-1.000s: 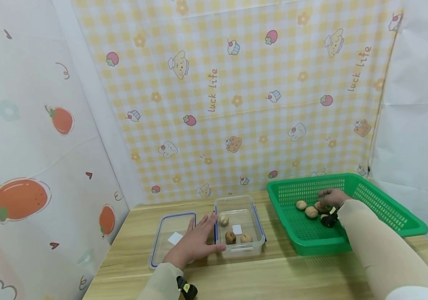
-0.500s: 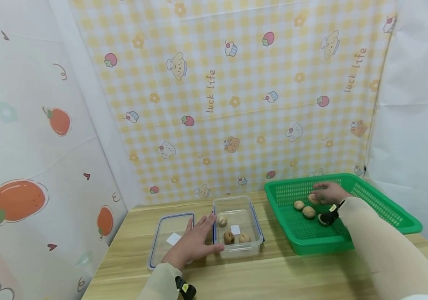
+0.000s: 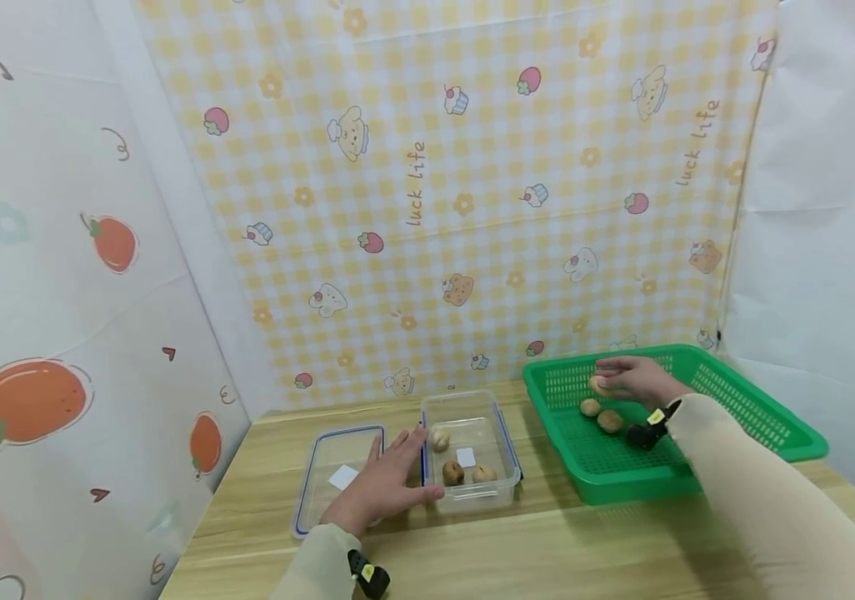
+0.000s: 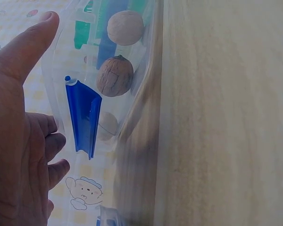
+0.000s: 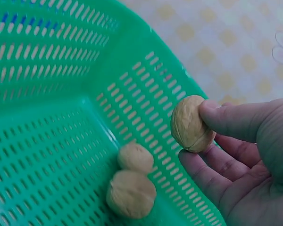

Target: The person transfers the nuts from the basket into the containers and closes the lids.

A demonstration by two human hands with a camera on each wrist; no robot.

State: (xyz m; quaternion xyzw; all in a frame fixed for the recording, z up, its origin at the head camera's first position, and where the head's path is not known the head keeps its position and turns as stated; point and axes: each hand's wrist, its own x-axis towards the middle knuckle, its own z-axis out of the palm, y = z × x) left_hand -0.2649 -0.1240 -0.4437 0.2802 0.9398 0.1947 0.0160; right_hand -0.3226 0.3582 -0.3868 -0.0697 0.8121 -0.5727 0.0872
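Between thumb and fingers, my right hand (image 3: pixel 641 381) pinches a walnut (image 5: pixel 193 123), raised above the floor of the green plastic basket (image 3: pixel 622 490). Two more walnuts (image 5: pixel 131 194) lie in the basket below it. My left hand (image 3: pixel 386 490) is spread with straight fingers at the left side of a clear plastic box (image 3: pixel 476 497); in the left wrist view its thumb reaches along the box's near rim. Three walnuts (image 4: pixel 115 76) sit inside that box, along with a white square label (image 3: pixel 466 457). A blue side clip (image 4: pixel 85 117) hangs down from the box wall.
A clear lid with a blue seal (image 3: pixel 306 492) lies flat left of the box, partly under my left forearm. A patterned cloth (image 3: pixel 397 208) hangs behind the wooden table (image 3: pixel 472 554). White sheeting stands at both sides.
My right hand has lifted a walnut off the basket floor and moved left and slightly up with it. The left hand stays beside the box. The whole view has shifted slightly.
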